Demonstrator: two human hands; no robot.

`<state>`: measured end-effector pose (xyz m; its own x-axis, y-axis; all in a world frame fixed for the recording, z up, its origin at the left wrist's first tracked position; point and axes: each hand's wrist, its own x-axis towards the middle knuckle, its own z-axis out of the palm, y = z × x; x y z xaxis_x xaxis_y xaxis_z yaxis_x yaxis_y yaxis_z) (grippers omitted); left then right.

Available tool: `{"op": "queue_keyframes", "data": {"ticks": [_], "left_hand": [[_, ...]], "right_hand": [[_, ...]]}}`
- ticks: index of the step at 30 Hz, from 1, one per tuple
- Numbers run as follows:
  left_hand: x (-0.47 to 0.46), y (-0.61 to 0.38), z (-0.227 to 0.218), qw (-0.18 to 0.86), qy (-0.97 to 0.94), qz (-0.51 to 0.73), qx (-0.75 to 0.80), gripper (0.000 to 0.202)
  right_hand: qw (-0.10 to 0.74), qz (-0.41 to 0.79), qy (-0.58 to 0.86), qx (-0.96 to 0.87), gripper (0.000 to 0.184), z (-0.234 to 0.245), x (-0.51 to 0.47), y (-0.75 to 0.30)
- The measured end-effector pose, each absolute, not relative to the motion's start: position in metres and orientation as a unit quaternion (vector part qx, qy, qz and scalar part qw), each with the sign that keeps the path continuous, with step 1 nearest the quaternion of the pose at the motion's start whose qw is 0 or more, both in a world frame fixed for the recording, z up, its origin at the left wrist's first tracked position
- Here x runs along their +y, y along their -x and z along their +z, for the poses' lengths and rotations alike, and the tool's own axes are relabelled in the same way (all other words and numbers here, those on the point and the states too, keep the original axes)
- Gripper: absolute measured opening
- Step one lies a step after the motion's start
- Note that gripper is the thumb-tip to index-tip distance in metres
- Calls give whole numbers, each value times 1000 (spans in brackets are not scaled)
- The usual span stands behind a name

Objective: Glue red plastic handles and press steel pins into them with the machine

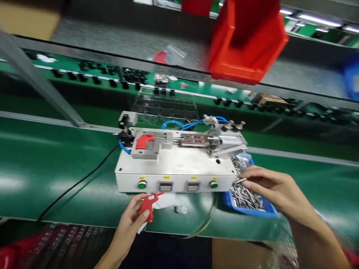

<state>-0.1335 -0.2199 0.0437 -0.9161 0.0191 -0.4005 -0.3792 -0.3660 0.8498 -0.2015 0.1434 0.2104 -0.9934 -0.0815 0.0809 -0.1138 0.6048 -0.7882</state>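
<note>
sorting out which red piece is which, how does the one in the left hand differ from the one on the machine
The held red piece is gripped by the left hand; the mounted red piece sits in a metal holder. The held red piece tilts, its narrow end angled up; the mounted red piece lies about level. Both are red.

The person's left hand [130, 221] grips a red pistol-shaped part [147, 207] just in front of a white bench machine [176, 184]. The right hand [266, 183] pinches a small metal pin [241, 180] over a blue bin [269, 213] of similar pieces. Another red part [142, 142] sits in the machine's fixture [146, 154], and over there a red-orange bin [238, 74] stands on the shelf [129, 45].
</note>
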Motion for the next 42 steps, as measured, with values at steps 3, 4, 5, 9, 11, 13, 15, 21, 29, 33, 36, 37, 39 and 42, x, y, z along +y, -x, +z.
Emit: {"op": "queue_keyframes", "data": {"ticks": [3, 4, 5, 9, 11, 13, 15, 21, 29, 33, 36, 37, 39, 42], "left_hand": [[-225, 142, 42, 114, 131, 828, 533, 64], [-228, 143, 42, 116, 120, 828, 535, 64], [-231, 143, 41, 118, 112, 827, 538, 63], [-240, 134, 40, 96, 134, 822, 545, 57], [-243, 128, 40, 65, 168, 822, 541, 54], [-247, 123, 39, 42, 200, 820, 534, 51], [-254, 119, 35, 31, 228, 819, 526, 50], [-278, 123, 24, 55, 257, 816, 515, 50], [-267, 141, 28, 17, 182, 807, 561, 45], [-272, 149, 31, 17, 79, 756, 650, 26], [-281, 167, 46, -23, 28, 695, 718, 23], [-283, 177, 54, -50, 13, 678, 733, 22], [-286, 197, 71, -112, -25, 652, 750, 20], [-283, 226, 98, -219, -91, 601, 763, 17]], "right_hand": [[-14, 436, -156, -886, 33, 227, 99, 232], [-11, 425, -182, -887, 31, 228, 83, 246], [0, 409, -208, -888, 29, 227, 66, 261], [79, 311, -289, -902, 19, 208, 0, 322], [103, 247, -292, -918, 24, 195, -26, 345], [103, 185, -289, -934, 25, 183, -44, 359], [103, 151, -296, -937, 20, 172, -50, 366], [192, 146, -331, -912, 24, 156, -39, 362], [151, 72, -350, -922, 25, 175, -70, 361], [67, 40, -352, -933, 20, 179, -92, 373], [69, 47, -355, -931, 15, 179, -98, 377], [74, 51, -352, -931, 13, 179, -97, 377], [90, 60, -339, -934, 11, 181, -92, 374], [153, 108, -305, -934, 16, 192, -73, 365]]}}
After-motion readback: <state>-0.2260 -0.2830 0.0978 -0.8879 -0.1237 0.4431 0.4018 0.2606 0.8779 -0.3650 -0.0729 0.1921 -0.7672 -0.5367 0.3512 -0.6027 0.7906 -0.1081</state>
